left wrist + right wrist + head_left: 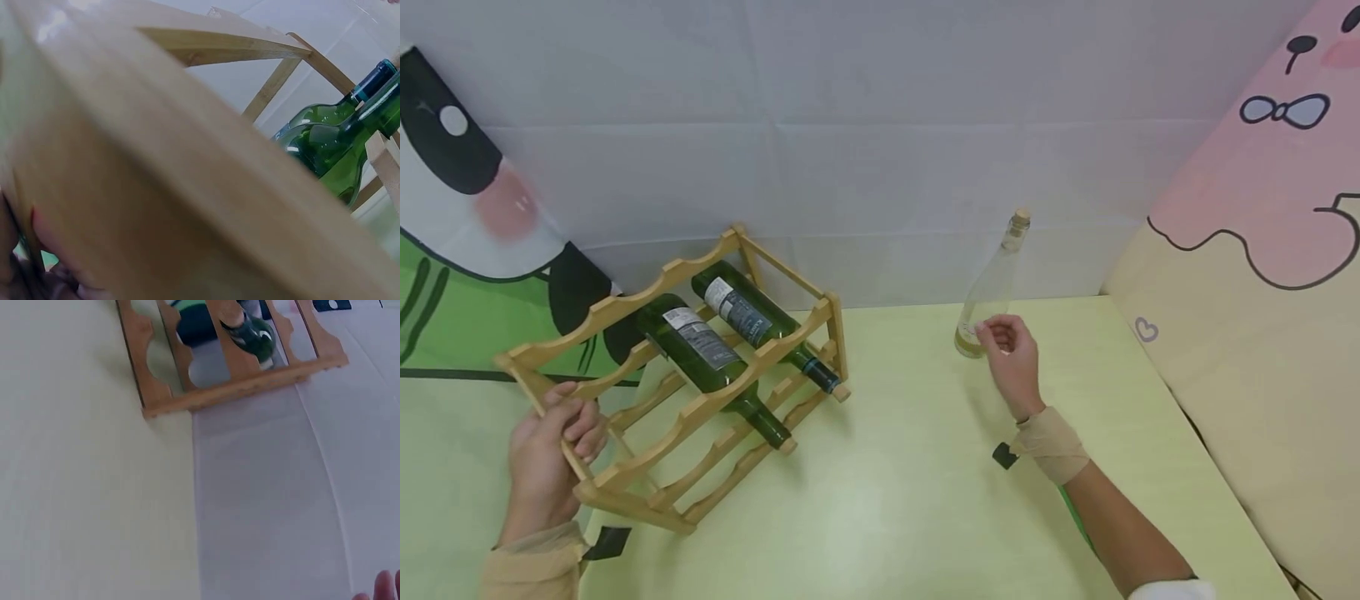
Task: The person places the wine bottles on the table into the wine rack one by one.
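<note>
My left hand (553, 450) grips the near left end bar of a wooden wine rack (658, 442). Two green wine bottles lie on the rack's upper level, necks toward the front right: a nearer bottle (700, 342) and a farther bottle (741, 308), both corked. Pale wood of the rack (156, 175) fills much of the left wrist view. My right hand (1013, 358), fingers loosely bent, is by the base of an upright clear glass bottle (992, 283) with a cork. Only fingertips (383, 589) of that hand show in the right wrist view.
The pale yellow-green table (887, 467) carries the rack and the clear bottle. Behind it hangs a grey-white cloth (895, 167). Printed cartoon panels stand at the left and right, the right panel (1210, 350) along the table's edge.
</note>
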`<control>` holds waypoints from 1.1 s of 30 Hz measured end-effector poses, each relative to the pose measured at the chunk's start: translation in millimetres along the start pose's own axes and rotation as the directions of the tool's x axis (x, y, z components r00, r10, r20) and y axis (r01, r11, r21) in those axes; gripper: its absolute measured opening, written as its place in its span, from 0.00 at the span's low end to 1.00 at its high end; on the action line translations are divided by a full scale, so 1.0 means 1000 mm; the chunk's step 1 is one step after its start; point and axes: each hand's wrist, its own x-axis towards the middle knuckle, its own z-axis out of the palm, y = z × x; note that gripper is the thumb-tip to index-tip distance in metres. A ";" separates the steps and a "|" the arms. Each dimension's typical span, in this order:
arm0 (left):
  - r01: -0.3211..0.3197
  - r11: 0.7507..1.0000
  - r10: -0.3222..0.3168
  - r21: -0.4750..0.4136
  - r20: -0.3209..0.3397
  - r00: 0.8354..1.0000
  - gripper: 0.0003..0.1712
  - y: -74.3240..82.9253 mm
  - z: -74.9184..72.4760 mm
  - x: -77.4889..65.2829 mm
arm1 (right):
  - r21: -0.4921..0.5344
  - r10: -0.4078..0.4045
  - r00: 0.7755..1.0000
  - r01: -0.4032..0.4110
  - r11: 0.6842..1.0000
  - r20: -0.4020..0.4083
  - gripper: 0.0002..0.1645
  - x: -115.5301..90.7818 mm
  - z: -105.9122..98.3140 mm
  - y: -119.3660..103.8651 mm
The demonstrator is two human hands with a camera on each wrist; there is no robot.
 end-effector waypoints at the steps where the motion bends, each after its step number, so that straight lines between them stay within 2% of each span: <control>1: 0.000 1.000 0.000 0.005 -0.003 1.000 0.07 0.000 0.000 0.000 | -0.017 -0.013 0.999 0.013 1.000 -0.032 0.19 0.008 -0.004 -0.002; 4: 0.006 1.000 -0.006 0.027 -0.017 1.000 0.06 0.001 0.000 -0.001 | -0.065 -0.029 0.996 0.024 0.998 -0.082 0.26 0.029 -0.014 -0.006; 9: 0.027 0.998 -0.025 0.049 -0.041 0.999 0.06 0.003 0.000 -0.002 | -0.102 -0.012 0.998 0.006 0.995 -0.054 0.36 0.061 -0.023 -0.009; 14: 0.045 0.999 -0.044 0.029 -0.058 0.997 0.08 0.004 0.000 -0.003 | -0.098 -0.037 0.999 0.035 0.995 -0.022 0.36 0.091 -0.020 -0.013; 20: 0.060 0.998 -0.058 0.024 -0.070 0.996 0.09 0.005 -0.002 -0.003 | -0.044 -0.064 0.998 0.064 0.997 0.003 0.30 0.114 -0.013 -0.021; 23: 0.079 0.993 -0.070 0.088 -0.100 0.993 0.09 0.007 -0.002 -0.003 | 0.006 -0.054 0.998 0.054 0.999 0.014 0.29 0.127 -0.011 -0.011; 27: 0.129 0.968 -0.093 0.217 -0.166 0.982 0.10 0.010 -0.002 -0.004 | 0.098 -0.048 0.999 0.048 0.994 0.007 0.29 0.143 -0.007 0.010; 30: 0.155 0.951 -0.103 0.267 -0.197 0.975 0.11 0.011 -0.003 -0.005 | 0.154 -0.051 0.998 0.047 0.987 0.022 0.26 0.147 -0.003 0.014; 33: 0.164 0.936 -0.096 0.313 -0.223 0.970 0.11 0.012 -0.003 -0.006 | 0.165 -0.045 0.998 0.037 0.986 0.044 0.20 0.149 0.000 0.016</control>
